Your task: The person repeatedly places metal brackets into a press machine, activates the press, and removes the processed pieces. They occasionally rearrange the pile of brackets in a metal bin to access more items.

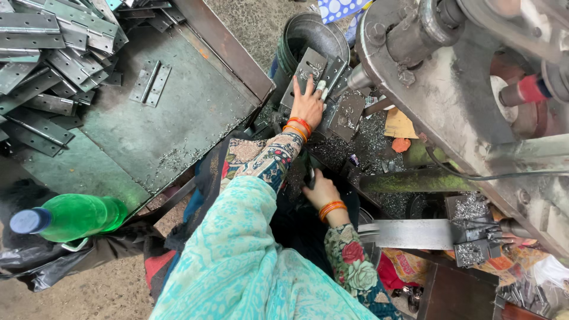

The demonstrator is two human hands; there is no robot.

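My left hand (308, 104) reaches forward and presses a grey metal hinge plate (307, 69) against the fixture of the grey drilling machine (438, 89), fingers spread over the plate. The drill tip (355, 77) points at the plate from the right. My right hand (320, 189) is low near my lap, closed around a dark handle (310, 175) that is mostly hidden. Both wrists wear orange bangles, and both sleeves are floral.
A green metal table (178, 112) at left carries a heap of hinge plates (47, 53) and one open hinge (150, 83). A grey bucket (311, 35) stands behind the fixture. Metal shavings (367, 139) cover the machine bed. A green bottle (71, 216) lies at lower left.
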